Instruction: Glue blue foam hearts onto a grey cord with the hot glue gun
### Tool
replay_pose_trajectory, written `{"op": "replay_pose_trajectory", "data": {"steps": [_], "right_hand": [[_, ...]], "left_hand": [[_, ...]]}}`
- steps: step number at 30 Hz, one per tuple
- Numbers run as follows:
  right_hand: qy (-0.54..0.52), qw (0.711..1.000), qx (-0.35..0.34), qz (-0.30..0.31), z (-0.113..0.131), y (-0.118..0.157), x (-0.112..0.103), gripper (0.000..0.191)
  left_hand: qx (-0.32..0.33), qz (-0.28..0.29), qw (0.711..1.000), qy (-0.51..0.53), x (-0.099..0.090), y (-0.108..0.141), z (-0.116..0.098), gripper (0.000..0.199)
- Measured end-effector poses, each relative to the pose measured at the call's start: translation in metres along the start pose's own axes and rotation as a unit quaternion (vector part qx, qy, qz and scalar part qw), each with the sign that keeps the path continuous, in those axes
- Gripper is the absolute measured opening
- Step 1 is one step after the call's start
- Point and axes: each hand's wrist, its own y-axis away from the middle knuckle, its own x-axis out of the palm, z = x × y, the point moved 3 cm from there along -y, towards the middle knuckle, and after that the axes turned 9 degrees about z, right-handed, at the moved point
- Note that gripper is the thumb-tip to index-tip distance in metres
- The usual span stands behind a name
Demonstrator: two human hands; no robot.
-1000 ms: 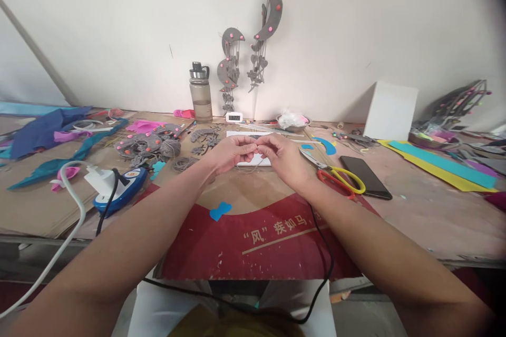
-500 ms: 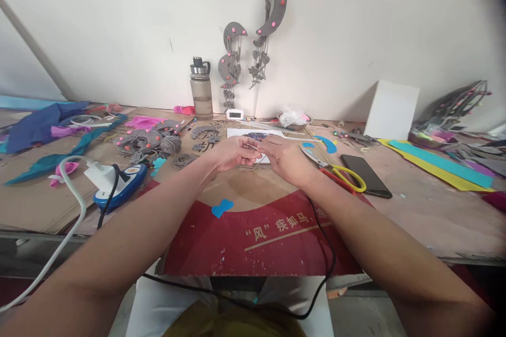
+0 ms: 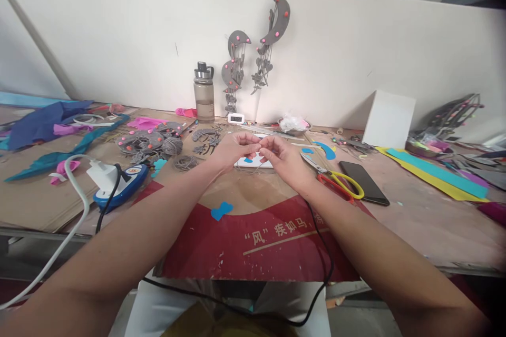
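Above a white sheet [image 3: 264,164] on the brown and red cardboard [image 3: 253,195], both hands meet at the fingertips. My left hand [image 3: 237,150] is pinched, thumb against fingers. My right hand [image 3: 280,157] is pinched too, its fingertips touching or nearly touching those of the left. What they hold is too small to make out. A thin grey cord [image 3: 259,170] shows just below the fingers. Small blue pieces lie on the sheet. Scissors [image 3: 340,184] with red and yellow handles lie by my right forearm.
A black phone [image 3: 363,183] lies right of the scissors. Grey felt and yarn [image 3: 150,142], a blue-white power strip [image 3: 122,187] and a bottle [image 3: 204,96] stand or lie to the left. A blue scrap [image 3: 221,211] is nearer. Grey crescents [image 3: 280,21] hang on the wall.
My right hand has turned so its thumb and fingers show pinched, and the two hands' fingertips have come together. More of the white sheet shows below them. The view has tilted slightly upward.
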Motion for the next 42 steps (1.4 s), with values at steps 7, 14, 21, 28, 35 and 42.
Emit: {"op": "replay_pose_trajectory", "data": {"steps": [7,14,21,28,35,42], "right_hand": [[0.085,0.996,-0.001,0.001,0.002,0.000,-0.003,0.012],[0.119,0.992,0.019,0.029,0.003,0.001,-0.001,0.010],[-0.056,0.998,0.028,0.026,-0.003,-0.003,0.002,0.018],[-0.286,0.958,0.025,-0.022,-0.007,-0.006,0.006,0.021],[-0.201,0.979,0.016,-0.039,0.003,-0.004,0.006,0.017],[-0.113,0.991,0.028,-0.069,-0.002,-0.002,0.006,0.016]], "left_hand": [[0.015,-0.024,0.981,-0.189,0.003,0.004,-0.005,0.016],[0.095,-0.031,0.913,-0.395,0.006,0.008,-0.017,0.014],[0.020,-0.040,0.999,-0.030,0.005,0.003,0.001,0.031],[-0.013,-0.042,0.983,0.176,0.007,-0.001,0.009,0.032],[0.000,-0.025,0.990,0.136,0.005,-0.004,0.016,0.035],[0.012,-0.069,0.998,-0.004,0.009,0.003,0.006,0.029]]}}
